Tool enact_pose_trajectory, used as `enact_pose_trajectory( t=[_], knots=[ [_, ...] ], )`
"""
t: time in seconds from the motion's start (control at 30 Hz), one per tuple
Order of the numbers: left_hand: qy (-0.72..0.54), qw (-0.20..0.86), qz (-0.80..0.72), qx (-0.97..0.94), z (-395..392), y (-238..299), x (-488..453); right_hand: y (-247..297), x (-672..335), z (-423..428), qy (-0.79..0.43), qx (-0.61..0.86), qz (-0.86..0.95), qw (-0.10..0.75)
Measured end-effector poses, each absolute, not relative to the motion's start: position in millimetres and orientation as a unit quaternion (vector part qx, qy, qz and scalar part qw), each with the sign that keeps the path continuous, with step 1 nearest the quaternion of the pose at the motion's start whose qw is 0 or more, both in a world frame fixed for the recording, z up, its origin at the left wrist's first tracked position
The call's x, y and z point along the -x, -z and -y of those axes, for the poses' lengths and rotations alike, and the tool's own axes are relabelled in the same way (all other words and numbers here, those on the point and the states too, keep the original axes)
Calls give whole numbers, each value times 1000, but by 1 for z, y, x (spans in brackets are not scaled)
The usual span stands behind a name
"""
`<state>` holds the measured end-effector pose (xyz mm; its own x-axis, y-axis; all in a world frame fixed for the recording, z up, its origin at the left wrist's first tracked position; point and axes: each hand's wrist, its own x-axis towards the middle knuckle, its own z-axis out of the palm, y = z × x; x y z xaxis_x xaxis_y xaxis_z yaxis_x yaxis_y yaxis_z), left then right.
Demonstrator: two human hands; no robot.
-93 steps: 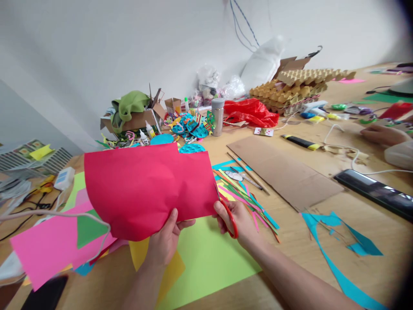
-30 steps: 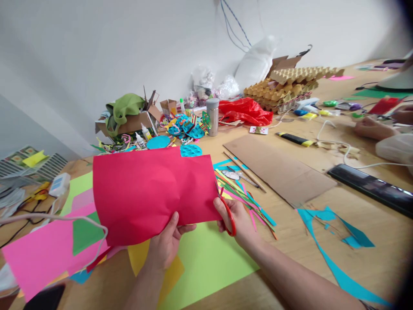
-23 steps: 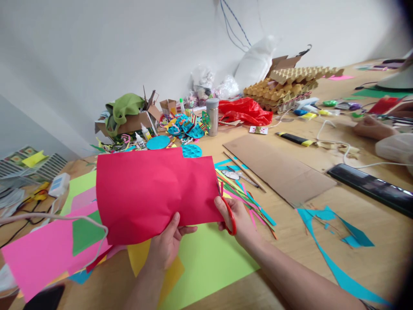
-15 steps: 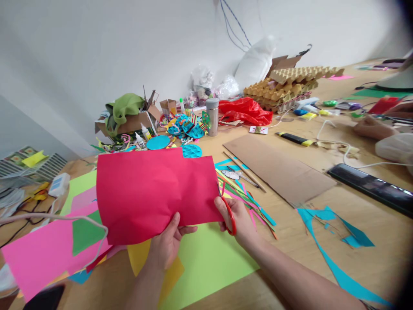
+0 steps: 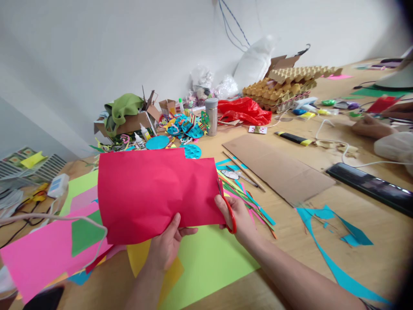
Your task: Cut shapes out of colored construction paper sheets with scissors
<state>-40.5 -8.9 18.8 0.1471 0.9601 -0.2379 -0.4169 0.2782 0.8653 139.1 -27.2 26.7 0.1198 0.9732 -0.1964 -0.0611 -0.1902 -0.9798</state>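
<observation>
A red sheet of paper (image 5: 155, 193) is held up above the wooden table. My left hand (image 5: 166, 245) pinches its lower edge, thumb on the front and fingers behind. My right hand (image 5: 237, 219) is closed round red-handled scissors (image 5: 229, 213) at the sheet's right edge; the blades are mostly hidden by the paper. Under the hands lie a lime green sheet (image 5: 209, 262), a yellow sheet (image 5: 137, 260) and a pink sheet (image 5: 38, 258).
Coloured paper strips (image 5: 248, 198), a cardboard panel (image 5: 277, 168) and blue scraps (image 5: 335, 232) lie to the right. A black bar (image 5: 371, 187), a cutter (image 5: 293, 138), egg trays (image 5: 290, 84) and craft clutter (image 5: 180, 127) sit farther back. Another person's hand (image 5: 368, 127) rests at far right.
The red sheet has shifted slightly to the right and straightened in my hands. Both hands keep their grips in nearly the same place.
</observation>
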Motion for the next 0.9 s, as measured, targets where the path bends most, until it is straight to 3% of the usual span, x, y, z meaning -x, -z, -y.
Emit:
enact_pose_trajectory(
  t=[0.9],
  knots=[
    [-504,681,-417,-328,8,-20,41,-33,-140,29,-516,554,411,508]
  ],
)
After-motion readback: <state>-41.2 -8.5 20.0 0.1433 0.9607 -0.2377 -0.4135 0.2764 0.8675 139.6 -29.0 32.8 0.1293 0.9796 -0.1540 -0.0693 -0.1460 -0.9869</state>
